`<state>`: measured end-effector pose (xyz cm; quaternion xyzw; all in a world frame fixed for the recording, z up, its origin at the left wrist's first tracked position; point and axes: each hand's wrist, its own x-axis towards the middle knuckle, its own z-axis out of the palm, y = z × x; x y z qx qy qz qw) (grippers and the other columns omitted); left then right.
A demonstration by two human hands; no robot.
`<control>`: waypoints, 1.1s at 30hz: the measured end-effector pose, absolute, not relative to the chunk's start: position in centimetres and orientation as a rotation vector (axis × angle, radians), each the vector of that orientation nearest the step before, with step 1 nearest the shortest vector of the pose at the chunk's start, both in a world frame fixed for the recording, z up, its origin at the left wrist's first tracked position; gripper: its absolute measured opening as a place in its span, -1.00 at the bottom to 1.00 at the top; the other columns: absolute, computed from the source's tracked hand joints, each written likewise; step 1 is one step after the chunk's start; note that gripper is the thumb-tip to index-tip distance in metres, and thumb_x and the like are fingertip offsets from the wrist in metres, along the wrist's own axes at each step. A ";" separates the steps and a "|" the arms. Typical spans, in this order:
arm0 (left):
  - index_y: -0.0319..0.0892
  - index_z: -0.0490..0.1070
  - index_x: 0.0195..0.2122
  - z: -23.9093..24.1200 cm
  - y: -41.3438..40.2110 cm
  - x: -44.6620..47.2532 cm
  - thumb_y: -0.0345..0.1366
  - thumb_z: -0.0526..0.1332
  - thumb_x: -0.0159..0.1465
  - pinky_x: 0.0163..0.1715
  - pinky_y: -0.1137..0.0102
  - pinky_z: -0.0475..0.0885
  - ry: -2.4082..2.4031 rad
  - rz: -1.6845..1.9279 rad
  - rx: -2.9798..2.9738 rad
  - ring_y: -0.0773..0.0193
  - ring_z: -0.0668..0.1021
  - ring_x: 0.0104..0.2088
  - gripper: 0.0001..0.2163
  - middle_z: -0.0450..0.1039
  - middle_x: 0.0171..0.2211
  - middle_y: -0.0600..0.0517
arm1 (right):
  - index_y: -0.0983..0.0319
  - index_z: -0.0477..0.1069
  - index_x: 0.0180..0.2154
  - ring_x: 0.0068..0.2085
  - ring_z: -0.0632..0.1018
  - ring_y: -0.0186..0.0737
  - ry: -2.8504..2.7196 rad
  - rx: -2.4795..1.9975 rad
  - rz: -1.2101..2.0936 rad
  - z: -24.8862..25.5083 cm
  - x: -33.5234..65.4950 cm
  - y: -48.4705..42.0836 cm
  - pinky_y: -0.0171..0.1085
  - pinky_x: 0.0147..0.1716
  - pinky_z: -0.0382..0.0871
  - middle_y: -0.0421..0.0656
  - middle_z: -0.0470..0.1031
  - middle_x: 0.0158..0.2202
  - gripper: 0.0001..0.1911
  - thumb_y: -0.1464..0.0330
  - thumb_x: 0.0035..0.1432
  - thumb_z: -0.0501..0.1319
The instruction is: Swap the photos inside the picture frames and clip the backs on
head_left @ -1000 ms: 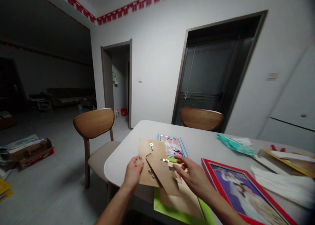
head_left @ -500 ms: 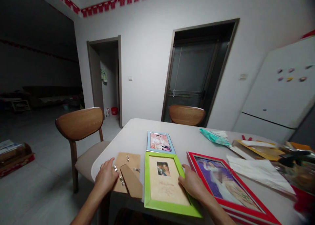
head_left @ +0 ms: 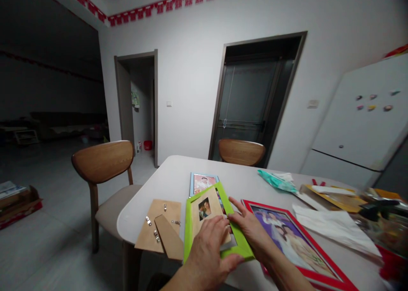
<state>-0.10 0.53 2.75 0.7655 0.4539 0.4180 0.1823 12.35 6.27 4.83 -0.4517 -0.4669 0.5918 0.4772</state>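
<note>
Green frame (head_left: 187, 227) tilted up off the counter (head_left: 172, 176): left hand (head_left: 208, 250) clamps its lower edge, right hand (head_left: 251, 229) apparently pinches the side rail. Both grips hold it. Freeing the card calls for gentle fingers.

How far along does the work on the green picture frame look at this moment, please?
Done: the brown backing board lies off the green frame, on the table beside it. In hand: the frame is tilted up, left hand over its card insert, right hand at its right edge. Probably left: the insert, with its small photo, is not yet out.
</note>
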 end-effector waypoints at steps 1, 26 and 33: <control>-0.18 0.14 0.03 2.8 0.6 -0.4 -0.24 0.22 0.00 0.07 0.23 0.08 1.301 1.174 2.158 0.10 0.20 0.05 -0.45 0.18 0.05 -0.06 | 0.22 -0.09 0.10 -0.65 0.39 -0.41 -1.140 -1.100 1.447 4.7 12.4 6.3 -0.39 -0.61 0.30 -0.24 0.46 -0.47 -0.26 0.45 -0.17 0.11; -0.25 0.10 -0.01 -4.0 0.2 -10.7 -0.51 -0.03 -0.07 -0.42 0.46 0.37 1.665 1.320 1.477 0.35 0.44 -0.45 -0.49 0.32 -0.32 0.02 | 0.40 0.31 -0.15 -0.22 0.46 -0.04 -2.283 -1.852 0.248 -1.7 16.2 7.9 -0.21 -0.25 0.24 0.12 0.44 -0.27 -0.60 0.43 -0.09 0.01; -0.27 0.15 0.00 -4.2 -0.1 -10.9 -0.47 0.00 -0.04 -0.02 0.27 0.19 1.869 1.194 1.830 0.14 0.31 -0.01 -0.50 0.25 -0.03 -0.12 | 0.41 0.33 -0.16 -0.13 0.38 -0.07 -2.208 -1.622 0.174 -1.9 15.5 7.9 -0.21 -0.11 0.17 0.11 0.36 -0.16 -0.61 0.43 -0.08 0.02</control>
